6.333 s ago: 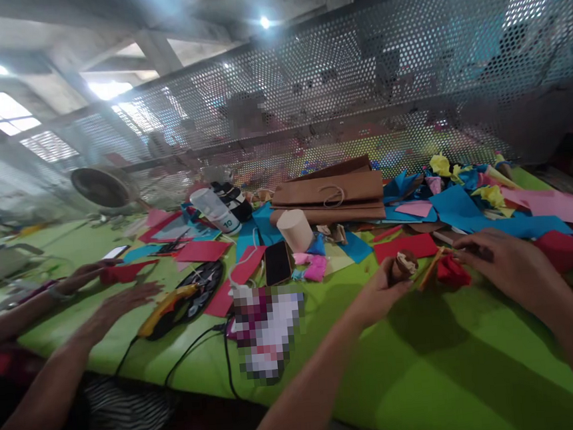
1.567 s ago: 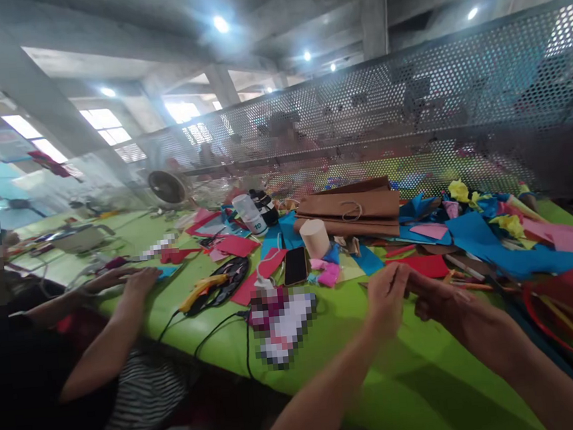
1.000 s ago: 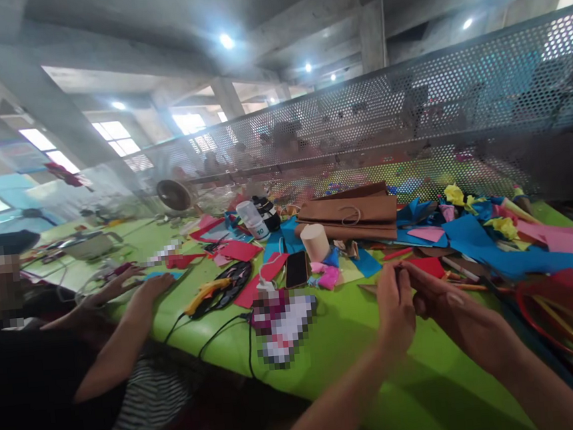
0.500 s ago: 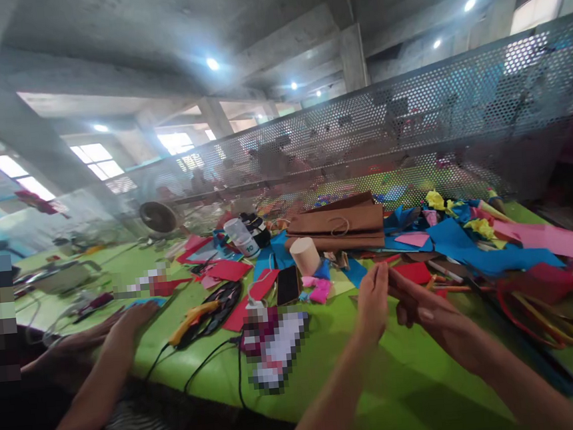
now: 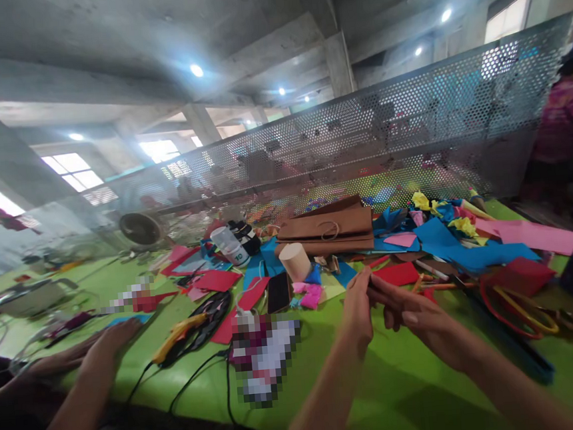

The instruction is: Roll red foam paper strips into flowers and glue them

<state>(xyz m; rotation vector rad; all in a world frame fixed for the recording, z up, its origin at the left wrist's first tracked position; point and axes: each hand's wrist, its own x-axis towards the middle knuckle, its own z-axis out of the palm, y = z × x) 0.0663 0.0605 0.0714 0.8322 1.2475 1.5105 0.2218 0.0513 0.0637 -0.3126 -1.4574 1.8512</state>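
Note:
Over the green table, my left hand and my right hand meet at their fingertips. The left hand's fingers are pressed together and point up. Those of the right hand reach across to them, partly curled. Anything pinched between them is too small or hidden to make out. Just beyond the hands lie red paper and blue paper. Left of these are a pink crumpled piece, a dark phone and a cream cylinder.
A yellow-handled tool with a cord lies left. Folded brown sheets and a white cup stand behind. Red and yellow looped handles lie right. A co-worker's hands rest at far left. A perforated metal screen bounds the back.
The view has turned slightly to the right, so the scene sits further left. More of a person in pink shows at the right edge. My hands keep nearly the same pose, fingertips together.

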